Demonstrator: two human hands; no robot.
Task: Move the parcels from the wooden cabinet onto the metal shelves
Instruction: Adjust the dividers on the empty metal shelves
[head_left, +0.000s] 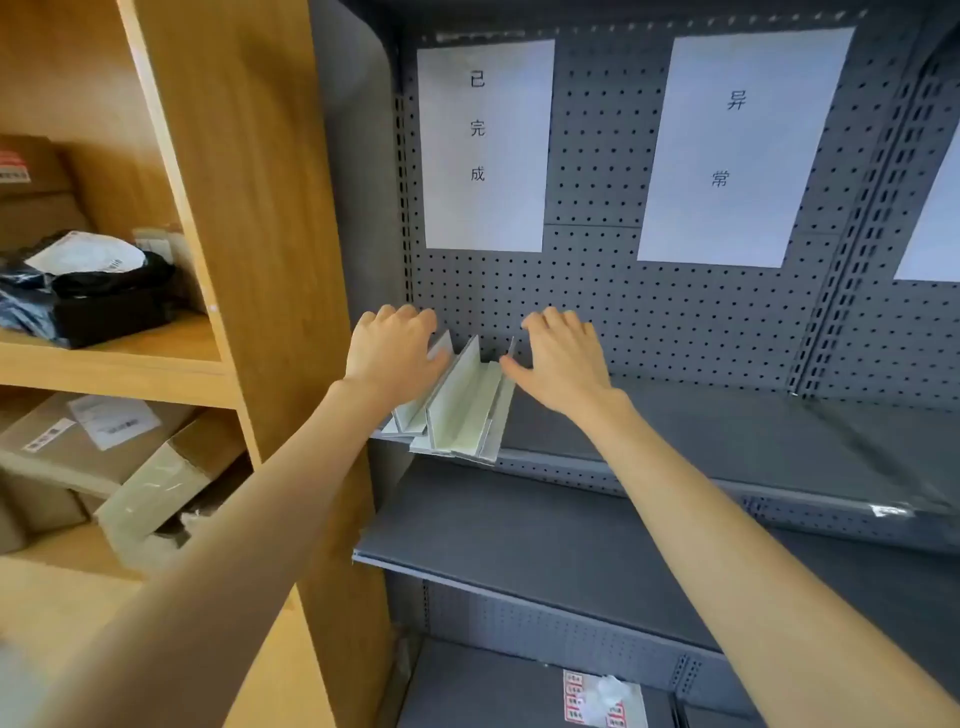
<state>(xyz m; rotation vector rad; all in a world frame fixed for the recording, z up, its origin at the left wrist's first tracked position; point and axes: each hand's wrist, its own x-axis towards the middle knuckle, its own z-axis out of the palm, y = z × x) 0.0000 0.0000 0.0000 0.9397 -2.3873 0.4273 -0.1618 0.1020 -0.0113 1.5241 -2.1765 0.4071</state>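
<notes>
Several flat pale-green parcels (457, 405) stand on edge at the left end of the upper metal shelf (727, 436), sticking out over its front lip. My left hand (395, 348) rests against their left side with fingers extended. My right hand (561, 353) presses flat against their right side. In the wooden cabinet (249, 208) to the left lie more parcels: black and white bags (88, 286) on the middle shelf, cardboard boxes (104, 447) and a pale-green parcel (161, 483) on the shelf below.
White paper signs (483, 145) (737, 150) hang on the grey pegboard back wall. A second metal shelf (545, 540) lies below the upper one. On the bottom shelf sits a small white packet with red labels (602, 699).
</notes>
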